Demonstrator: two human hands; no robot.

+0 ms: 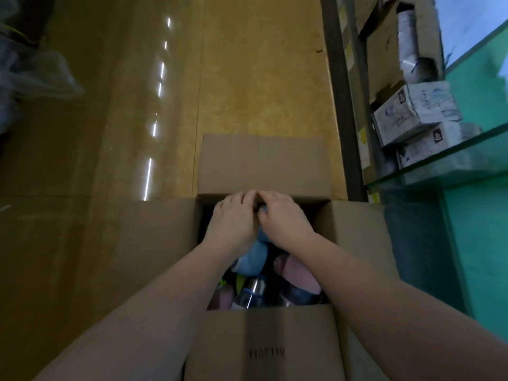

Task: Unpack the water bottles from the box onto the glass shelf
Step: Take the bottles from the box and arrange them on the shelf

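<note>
- Both hands are down inside the open cardboard box (264, 342), side by side at its far end, knuckles up.
- The left hand (233, 218) and the right hand (283, 218) have their fingers curled over a light blue bottle (254, 257), which they grip between them; the fingertips are tucked under the far flap and hidden.
- The blue bottle runs from under the two palms back toward the person, its matte, rounded body showing just below the wrists.
- Just right of that bottle, under the right forearm, lies a pale pink bottle (298, 273) with a smooth, rounded body.
- Nearer the person than the grip, a bottle with a shiny metal neck (254, 288) catches the light; the rest of the contents are too dark to tell apart.
- The box is plain brown corrugated board, all four flaps folded outward, with dark print on the near flap.
- Well to the right of the hands, a green-edged glass shelf (439, 171) carries white printed cartons (412, 111).
- The box stands on a glossy yellow-brown floor (261, 64).
</note>
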